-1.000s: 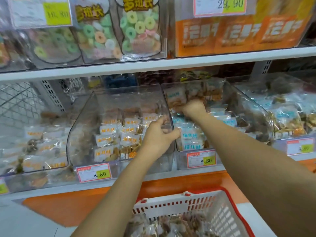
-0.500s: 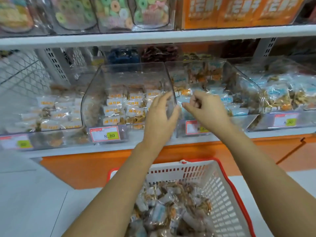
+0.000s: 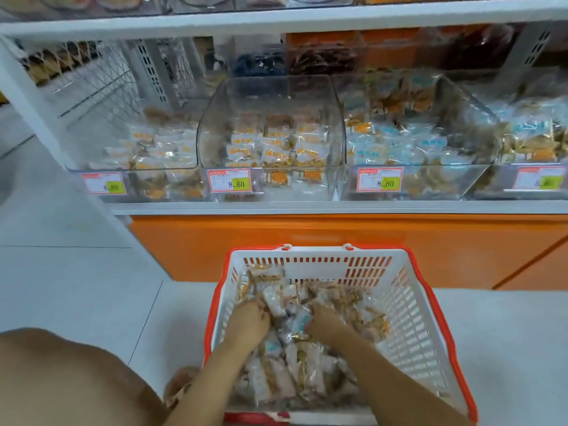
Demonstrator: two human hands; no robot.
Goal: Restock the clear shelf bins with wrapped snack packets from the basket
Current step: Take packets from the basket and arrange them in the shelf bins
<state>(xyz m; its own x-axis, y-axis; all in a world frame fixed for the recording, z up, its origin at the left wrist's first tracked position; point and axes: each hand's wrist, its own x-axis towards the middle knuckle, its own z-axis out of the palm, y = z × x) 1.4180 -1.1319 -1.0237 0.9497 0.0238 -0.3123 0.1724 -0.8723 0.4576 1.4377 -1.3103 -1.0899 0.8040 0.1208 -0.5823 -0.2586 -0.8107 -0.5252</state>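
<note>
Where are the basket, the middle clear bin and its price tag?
Basket (image 3: 415,318): head view, white right wall.
Middle clear bin (image 3: 270,96): head view, bare upper wall.
Price tag (image 3: 230,180): head view, label's centre.

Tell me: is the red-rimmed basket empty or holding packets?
Not empty: wrapped snack packets lie heaped in the basket; left hand and right hand reach among them.

Wrapped packets (image 3: 289,379) loose in white basket (image 3: 412,327)

Basket (image 3: 410,305) on the floor (image 3: 76,287) just before the shelf (image 3: 276,207), snack packets (image 3: 295,373) heaped inside, left hand (image 3: 247,322) and right hand (image 3: 327,325) side by side among them, row of clear bins (image 3: 270,96) on the shelf behind, price tags (image 3: 230,180) on bin fronts.
</note>
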